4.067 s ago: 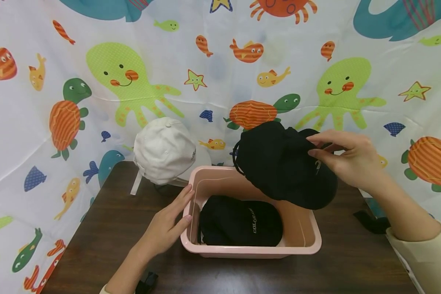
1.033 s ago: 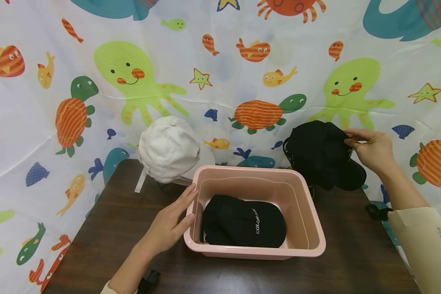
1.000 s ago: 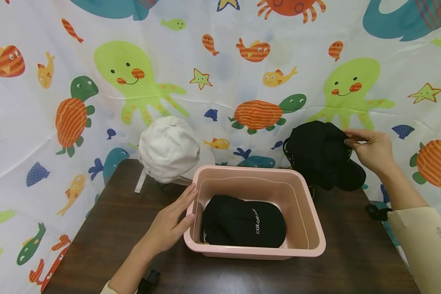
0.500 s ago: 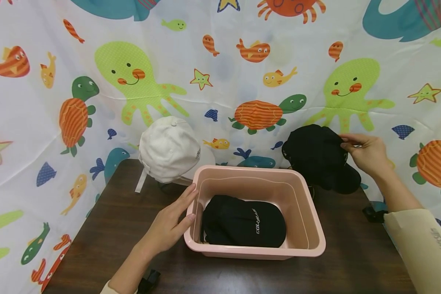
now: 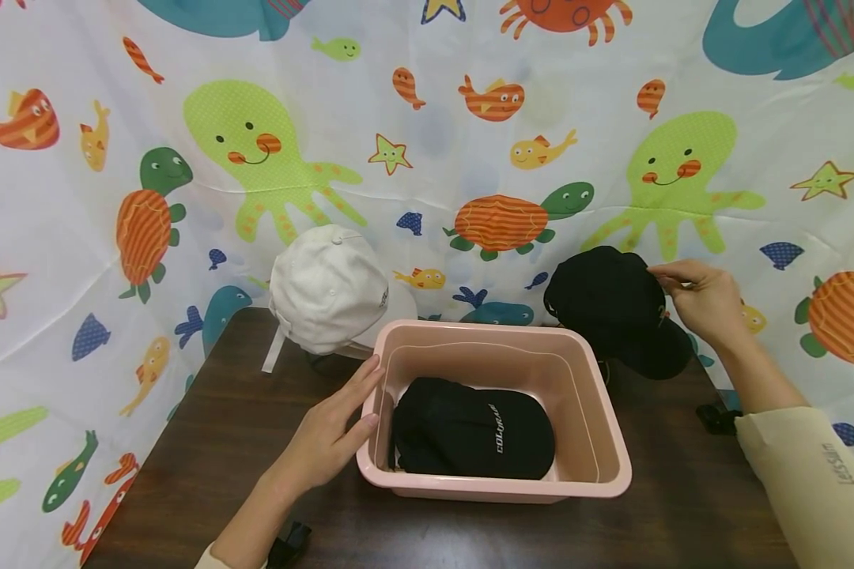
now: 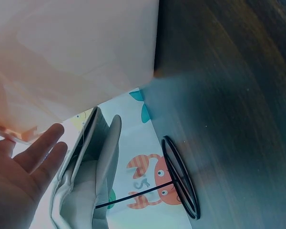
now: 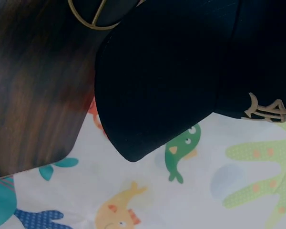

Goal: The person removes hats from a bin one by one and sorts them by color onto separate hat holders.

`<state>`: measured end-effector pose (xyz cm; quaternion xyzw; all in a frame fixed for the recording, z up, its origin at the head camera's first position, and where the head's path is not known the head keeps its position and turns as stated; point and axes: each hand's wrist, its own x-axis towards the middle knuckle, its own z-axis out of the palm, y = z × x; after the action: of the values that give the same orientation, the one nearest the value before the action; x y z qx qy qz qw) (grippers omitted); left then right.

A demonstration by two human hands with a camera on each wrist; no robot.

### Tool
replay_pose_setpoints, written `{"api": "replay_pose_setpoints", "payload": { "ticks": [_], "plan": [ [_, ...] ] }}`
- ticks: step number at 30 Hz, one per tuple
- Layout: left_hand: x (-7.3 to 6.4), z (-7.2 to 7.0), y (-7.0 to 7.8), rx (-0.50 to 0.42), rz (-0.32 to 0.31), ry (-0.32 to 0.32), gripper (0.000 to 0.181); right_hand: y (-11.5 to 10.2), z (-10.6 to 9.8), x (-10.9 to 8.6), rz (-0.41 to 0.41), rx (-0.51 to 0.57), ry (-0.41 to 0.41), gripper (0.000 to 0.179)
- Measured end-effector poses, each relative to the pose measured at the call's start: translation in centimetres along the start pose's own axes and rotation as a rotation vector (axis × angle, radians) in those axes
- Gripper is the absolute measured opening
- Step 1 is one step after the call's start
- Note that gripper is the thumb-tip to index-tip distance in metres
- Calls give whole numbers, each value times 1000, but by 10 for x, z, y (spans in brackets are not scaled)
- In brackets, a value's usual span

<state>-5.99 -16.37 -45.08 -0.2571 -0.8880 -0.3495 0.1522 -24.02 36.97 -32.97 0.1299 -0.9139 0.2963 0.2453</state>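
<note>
At the back right, my right hand point(image 5: 708, 304) pinches the front of a black baseball cap point(image 5: 605, 300) between thumb and fingertips. The right wrist view shows the cap's brim point(image 7: 157, 86) close up, with gold lettering on its crown and a gold wire stand point(image 7: 93, 27) by it. My left hand point(image 5: 320, 446) rests straight fingers against the left rim of a pink plastic tub point(image 5: 494, 332). Inside the tub lies another black cap point(image 5: 462, 431) with white lettering.
A white cap point(image 5: 327, 288) sits behind the tub at left, on a stand with a black wire base point(image 6: 181, 179). All stand on a dark wooden table point(image 5: 213, 442). A white curtain point(image 5: 434, 47) printed with sea animals hangs close behind.
My right hand has carried the black cap from above the tub to the back right, then lowered it and shifted it slightly left. My left hand has stayed at the tub's rim.
</note>
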Motion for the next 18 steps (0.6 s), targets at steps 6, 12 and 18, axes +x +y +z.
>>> {"api": "replay_pose_setpoints", "payload": {
  "ticks": [6, 12, 18],
  "plan": [
    [0, 1, 0, 5, -5, -1, 59, 2, 1, -1, -2, -7, -13, 20],
    [0, 2, -1, 6, 0, -2, 59, -1, -1, -2, 50, -31, -35, 23],
    [0, 1, 0, 6, -1, -3, 59, -9, -7, -1, 53, 2, -12, 26]
  ]
}}
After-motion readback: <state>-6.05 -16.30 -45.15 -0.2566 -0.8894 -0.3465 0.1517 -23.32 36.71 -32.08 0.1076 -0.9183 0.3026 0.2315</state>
